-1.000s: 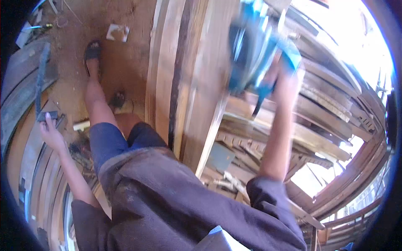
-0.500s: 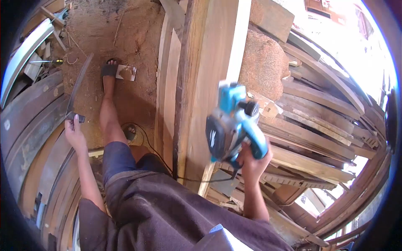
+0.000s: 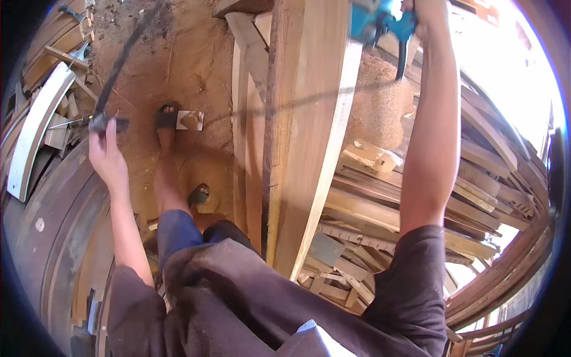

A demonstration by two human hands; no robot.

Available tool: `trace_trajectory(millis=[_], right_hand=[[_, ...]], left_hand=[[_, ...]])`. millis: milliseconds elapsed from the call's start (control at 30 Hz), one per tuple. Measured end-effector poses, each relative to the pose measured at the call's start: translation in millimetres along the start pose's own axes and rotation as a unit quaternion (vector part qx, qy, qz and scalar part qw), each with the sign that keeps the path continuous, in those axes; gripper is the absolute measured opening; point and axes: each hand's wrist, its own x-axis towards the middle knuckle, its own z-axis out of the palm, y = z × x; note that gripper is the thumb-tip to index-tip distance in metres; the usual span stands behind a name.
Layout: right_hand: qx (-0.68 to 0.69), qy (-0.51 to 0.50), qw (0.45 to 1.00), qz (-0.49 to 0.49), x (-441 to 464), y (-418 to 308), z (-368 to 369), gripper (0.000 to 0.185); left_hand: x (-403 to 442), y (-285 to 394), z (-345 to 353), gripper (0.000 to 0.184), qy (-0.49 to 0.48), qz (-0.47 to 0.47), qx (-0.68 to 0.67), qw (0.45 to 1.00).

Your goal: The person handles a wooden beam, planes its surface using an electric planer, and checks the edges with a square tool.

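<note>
My left hand (image 3: 109,149) is closed around the dark stock of a try square (image 3: 121,70), whose long blade, blurred, points up and away over the dirt floor. At the top of the view, my right hand (image 3: 423,21) grips the handle of a teal electric hand planer (image 3: 370,25), partly cut off by the frame edge. The planer is just right of a long, thick wooden beam (image 3: 315,119); whether it touches the beam I cannot tell. Its dark cord (image 3: 279,107) trails leftward across the beam, smeared by motion.
A mound of wood shavings (image 3: 380,110) lies right of the beam, beside several stacked boards (image 3: 363,205). Curved planks (image 3: 53,202) and a white-faced curved piece (image 3: 38,131) are on the left. A small pale card-like piece (image 3: 190,121) lies by my sandalled foot.
My right hand has carried the planer up and away, toward the top right. My left hand has moved farther forward with the try square. The cord now stretches across the beam.
</note>
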Motion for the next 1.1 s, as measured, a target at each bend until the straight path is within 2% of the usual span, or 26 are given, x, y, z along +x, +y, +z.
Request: trace_trajectory(millis=[33, 100, 167, 233, 267, 333, 367, 400, 433, 467, 500, 533, 567, 600, 633, 667, 700, 867, 967, 1033, 1100], right_hand=[[0.028, -0.019, 0.999, 0.011, 20, -9, 5, 0.013], [0.019, -0.015, 0.999, -0.024, 23, -22, 10, 0.017], [-0.007, 0.003, 0.999, -0.040, -1, -19, 7, 0.015], [0.009, -0.047, 0.999, -0.019, -27, 9, -13, 0.012], [-0.028, -0.018, 0.999, 0.020, -60, 16, -18, 0.011], [-0.048, -0.010, 0.998, 0.037, -169, 17, -25, 0.020], [-0.116, 0.002, 0.993, 0.030, -211, 36, -38, 0.020], [-0.116, 0.044, 0.992, 0.040, -263, 32, -36, 0.021], [-0.127, 0.038, 0.991, 0.013, -309, 49, -46, 0.017], [-0.060, 0.049, 0.995, 0.059, -358, 64, -54, 0.009], [-0.055, 0.075, 0.988, 0.121, -407, 76, -63, 0.020], [-0.049, 0.074, 0.986, 0.139, -459, 86, -70, 0.024], [-0.085, 0.081, 0.986, 0.121, -508, 109, -83, 0.024], [-0.064, 0.093, 0.977, 0.180, -550, 115, -88, 0.025], [-0.099, 0.095, 0.975, 0.175, -595, 136, -102, 0.026], [-0.074, 0.098, 0.967, 0.223, -620, 131, -102, 0.026], [-0.075, 0.099, 0.965, 0.231, -649, 146, -112, 0.027], [-0.112, 0.115, 0.958, 0.238, -676, 159, -121, 0.033], [-0.169, 0.049, 0.972, 0.155, -666, 164, -124, 0.028], [-0.097, 0.107, 0.961, 0.236, -642, 142, -110, 0.031], [-0.085, 0.099, 0.967, 0.219, -620, 134, -105, 0.032]], left_hand=[[13, 9, 5, 0.029, -0.007, -0.010, -0.011, 1.000], [36, 32, 16, 0.032, -0.023, 0.030, 0.006, 0.999], [56, 59, 28, 0.034, -0.022, 0.132, 0.096, 0.986], [64, 74, 47, 0.038, -0.020, 0.173, 0.069, 0.982], [66, 81, 57, 0.038, -0.024, 0.170, 0.068, 0.983], [65, 97, 78, 0.038, -0.049, 0.230, 0.086, 0.968], [56, 109, 91, 0.035, -0.048, 0.207, 0.146, 0.966], [51, 103, 113, 0.031, -0.099, 0.240, 0.008, 0.966], [31, 121, 129, 0.027, -0.111, 0.301, 0.028, 0.947], [4, 155, 147, 0.012, -0.131, 0.241, 0.004, 0.962], [-11, 159, 164, 0.014, -0.140, 0.356, -0.004, 0.924], [-23, 161, 180, 0.015, -0.210, 0.330, 0.050, 0.919], [-32, 156, 199, 0.017, -0.256, 0.421, -0.002, 0.870], [-49, 139, 225, 0.024, -0.289, 0.435, 0.011, 0.853], [-66, 134, 242, 0.022, -0.294, 0.454, 0.018, 0.841], [-80, 124, 255, 0.022, -0.272, 0.484, 0.027, 0.831], [-90, 115, 264, 0.022, -0.251, 0.514, 0.036, 0.820], [-102, 115, 268, 0.021, -0.277, 0.512, 0.037, 0.813], [-102, 118, 264, 0.020, -0.300, 0.496, 0.008, 0.815], [-103, 117, 265, 0.019, -0.288, 0.501, 0.014, 0.816], [-105, 119, 262, 0.018, -0.296, 0.491, 0.012, 0.819]])
